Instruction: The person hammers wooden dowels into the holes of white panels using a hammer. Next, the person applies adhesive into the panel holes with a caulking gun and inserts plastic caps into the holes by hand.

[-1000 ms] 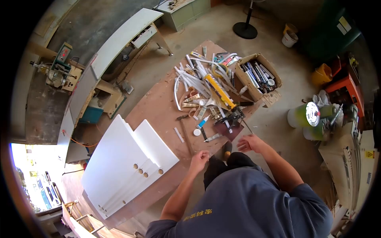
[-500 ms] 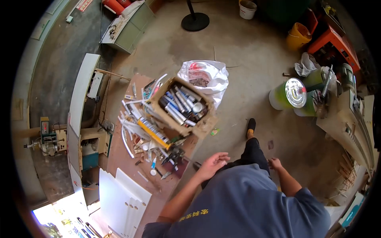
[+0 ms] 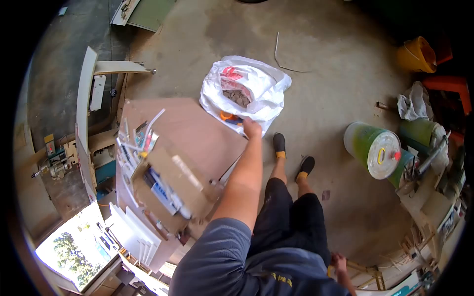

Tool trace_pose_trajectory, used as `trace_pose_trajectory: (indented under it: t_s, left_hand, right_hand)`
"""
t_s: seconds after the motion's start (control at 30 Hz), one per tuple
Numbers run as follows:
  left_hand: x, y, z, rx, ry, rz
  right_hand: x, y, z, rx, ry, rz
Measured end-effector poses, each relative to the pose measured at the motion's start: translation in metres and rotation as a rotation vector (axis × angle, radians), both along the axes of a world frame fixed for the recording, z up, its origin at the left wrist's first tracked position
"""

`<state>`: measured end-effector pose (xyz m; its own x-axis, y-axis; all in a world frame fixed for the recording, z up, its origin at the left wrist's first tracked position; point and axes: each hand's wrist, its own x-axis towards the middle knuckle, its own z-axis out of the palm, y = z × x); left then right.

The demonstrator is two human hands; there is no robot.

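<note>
My left hand (image 3: 252,129) reaches forward and is closed on the near rim of a white woven bag (image 3: 272,86). The bag stands by the table's far corner, its mouth open on grey-brown rubble (image 3: 237,97). An orange and blue patch shows on its side, left of my fingers. My right hand (image 3: 338,262) hangs low beside my hip, small in view, with nothing visible in it and its fingers loose. Left of my left forearm, a blurred cardboard box (image 3: 197,185) on the table holds several tubes (image 3: 165,192).
The brown table (image 3: 173,118) carries loose white tubes (image 3: 127,153) along its left side. White panels (image 3: 136,232) stand at lower left. Green-and-white drums (image 3: 373,148) stand at right, with a yellow bucket (image 3: 417,55) beyond. A thin strip (image 3: 279,54) lies on the floor.
My left hand has moved forward from beside the table onto the bag's rim. The cardboard box has shifted nearer and turned, baring the table's far end. My view has moved too.
</note>
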<state>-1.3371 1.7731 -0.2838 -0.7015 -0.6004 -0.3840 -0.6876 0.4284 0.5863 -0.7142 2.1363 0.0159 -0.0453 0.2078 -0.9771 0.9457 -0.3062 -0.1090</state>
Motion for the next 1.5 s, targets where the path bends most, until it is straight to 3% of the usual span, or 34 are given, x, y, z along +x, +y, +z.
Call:
trace_pose_trajectory:
  t_s: [0.03, 0.1, 0.17, 0.23, 0.3, 0.4, 0.9, 1.03, 1.17, 1.27, 1.3, 1.37, 1.43, 1.5]
  left_hand:
    - [-0.032, -0.014, -0.009, -0.038, 0.081, -0.002]
    - [-0.082, -0.063, -0.080, -0.061, 0.072, -0.162]
    - [-0.115, -0.130, -0.210, 0.197, -0.013, -0.246]
    - [-0.149, -0.109, -0.181, -0.106, -0.325, -0.510]
    - [-0.165, -0.121, -0.233, -0.088, -0.439, -0.565]
    - [-0.167, -0.116, -0.263, -0.142, -0.485, -0.565]
    - [-0.124, -0.073, -0.215, -0.469, -0.257, -0.362]
    - [-0.127, -0.096, -0.191, -0.470, -0.247, -0.437]
    - [-0.131, -0.133, -0.185, -0.399, -0.079, -0.323]
    - [-0.142, -0.157, -0.189, 0.008, -0.019, 0.103]
    - [-0.148, -0.149, -0.164, 0.009, 0.001, 0.112]
    - [-0.165, -0.113, -0.097, 0.703, 0.330, 0.713]
    - [-0.170, -0.093, -0.042, 1.138, 0.497, 0.814]
    - [-0.159, -0.073, 0.004, 1.722, 0.591, 0.699]
  right_hand:
    - [0.000, -0.006, 0.011, 0.053, -0.209, -0.037]
    - [0.023, -0.004, 0.008, -0.048, -0.264, -0.070]
    - [-0.010, -0.019, 0.004, -0.019, -0.404, 0.016]
    - [-0.045, -0.030, -0.009, -0.012, -0.473, 0.067]
    - [-0.072, -0.038, -0.019, -0.015, -0.520, 0.095]
    - [-0.101, -0.042, -0.028, -0.023, -0.564, 0.136]
    - [-0.159, -0.028, -0.035, -0.017, -0.533, 0.261]
    - [-0.156, -0.018, -0.026, -0.012, -0.500, 0.305]
    - [-0.148, -0.009, -0.019, -0.004, -0.447, 0.339]
    - [-0.136, 0.002, -0.012, 0.014, -0.365, 0.387]
    - [-0.133, 0.007, -0.010, 0.022, -0.328, 0.414]
    - [-0.126, 0.020, -0.011, 0.042, -0.225, 0.488]
    - [-0.123, 0.032, -0.017, 0.077, -0.082, 0.574]
    - [-0.165, 0.026, -0.022, 0.112, -0.003, 0.410]
